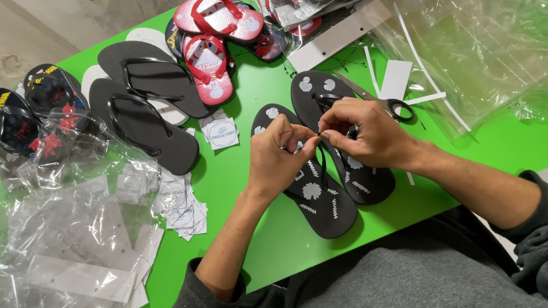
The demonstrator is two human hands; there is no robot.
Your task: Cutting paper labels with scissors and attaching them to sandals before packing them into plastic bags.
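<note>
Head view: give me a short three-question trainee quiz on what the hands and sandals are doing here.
1. True or false: both hands meet over the patterned black sandals.
2. What lies just right of the right hand? A) scissors B) a hammer C) a cup
3. What colour is the table?

Key: 1 true; the left hand and right hand pinch something small together. 2 A, the scissors. 3 green.
</note>
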